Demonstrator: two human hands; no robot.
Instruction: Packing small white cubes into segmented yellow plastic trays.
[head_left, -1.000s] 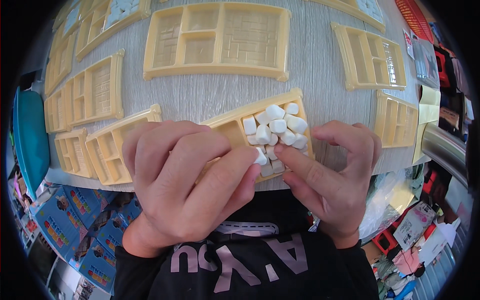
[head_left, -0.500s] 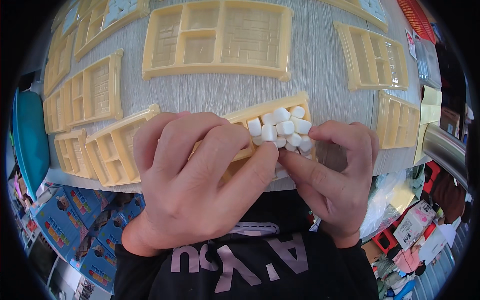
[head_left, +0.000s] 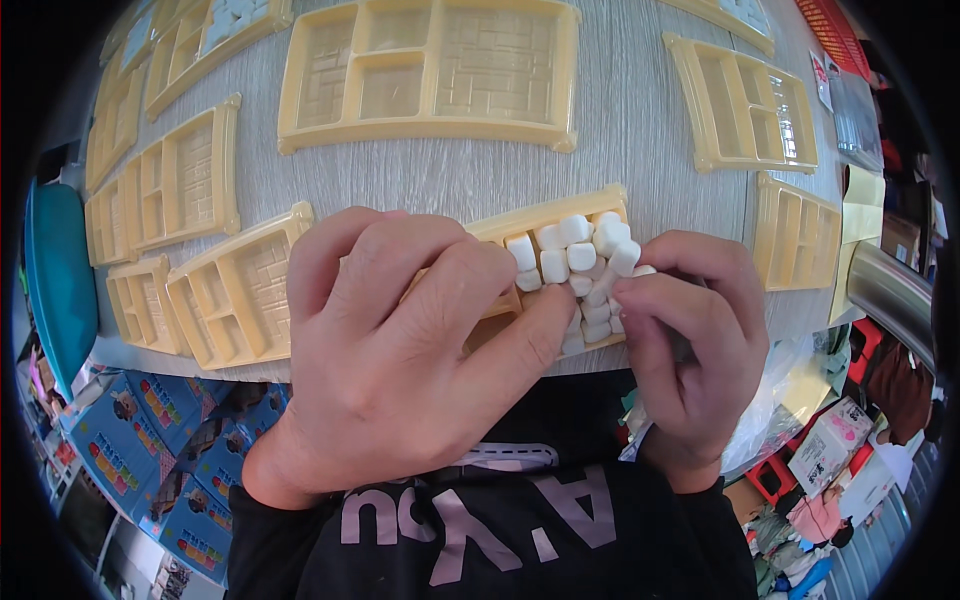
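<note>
A cream plastic tray with several compartments lies at the near edge of the grey wood-grain table. Its right compartment holds a heap of small white blocks. My left hand lies over the tray's middle and left part, thumb stretched toward the blocks. My right hand rests at the tray's right end, its fingertips on the white blocks. Whether it pinches one block I cannot tell.
Several more cream trays lie around: a large one at the back, one left of my hands, two at the right. A teal object sits at the left. Blue boxes stand below the table edge.
The white blocks have been pressed closer into the tray's right compartment. My left thumb has slid right toward them, and my right fingers have come up onto the heap.
</note>
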